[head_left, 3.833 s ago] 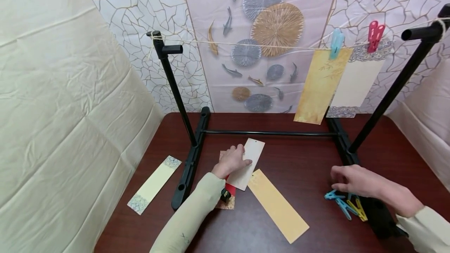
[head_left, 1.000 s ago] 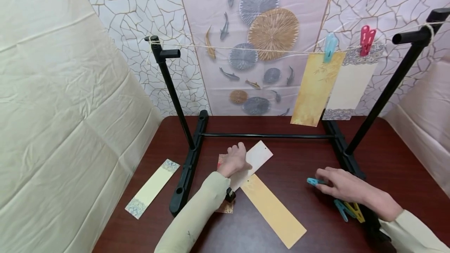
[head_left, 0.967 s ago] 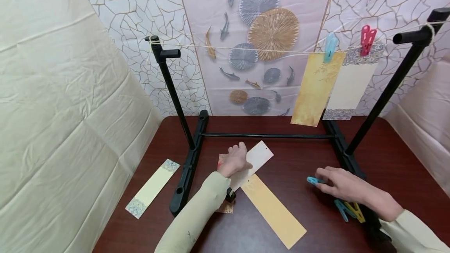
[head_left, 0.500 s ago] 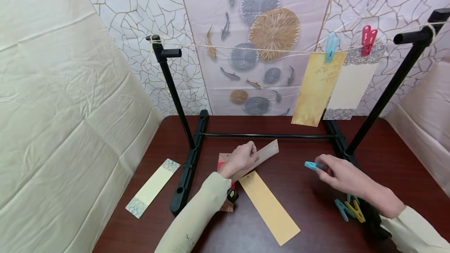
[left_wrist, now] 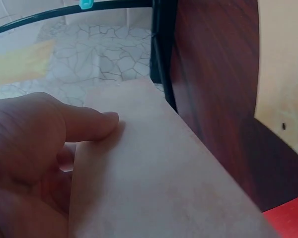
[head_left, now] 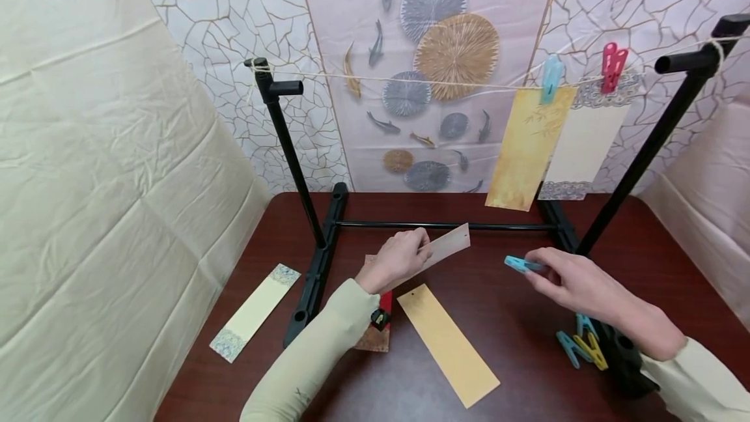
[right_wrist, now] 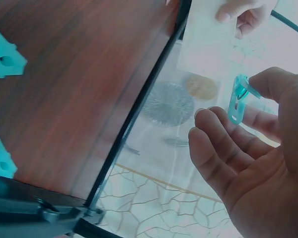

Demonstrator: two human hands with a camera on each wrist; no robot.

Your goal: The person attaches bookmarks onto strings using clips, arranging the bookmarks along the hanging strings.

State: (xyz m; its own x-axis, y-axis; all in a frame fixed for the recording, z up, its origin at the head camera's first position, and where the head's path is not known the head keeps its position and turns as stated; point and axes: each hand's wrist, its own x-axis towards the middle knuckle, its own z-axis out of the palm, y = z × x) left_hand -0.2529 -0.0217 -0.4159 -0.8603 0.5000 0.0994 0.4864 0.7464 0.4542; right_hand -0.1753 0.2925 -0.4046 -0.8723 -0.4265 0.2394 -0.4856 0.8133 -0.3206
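My left hand (head_left: 400,258) pinches a pale bookmark-like paper strip (head_left: 448,243) by its edge, tilted above the table. Close up in the left wrist view, the thumb lies across the face of the strip (left_wrist: 154,163). On the right, my right hand (head_left: 586,284) holds a light blue clothespin (head_left: 518,264) between thumb and index finger; in the right wrist view the clothespin (right_wrist: 237,101) is pinched while the other fingers are spread. A yellow-tan strip (head_left: 450,347) lies between the hands. Partly hidden under my left forearm is a red-and-brown patterned strip (head_left: 375,337).
A string (head_left: 404,77) spans the black stand (head_left: 290,148). From it hang a golden strip (head_left: 530,148) under a blue clothespin and a lace-edged white strip (head_left: 592,135) under a red one. Loose clothespins (head_left: 586,347) lie by the right foot. A cream strip (head_left: 255,313) lies left.
My right hand has taken a blue clothespin from the pile and raised it. My left hand has picked the pale strip up off the table and tilted it rightward.
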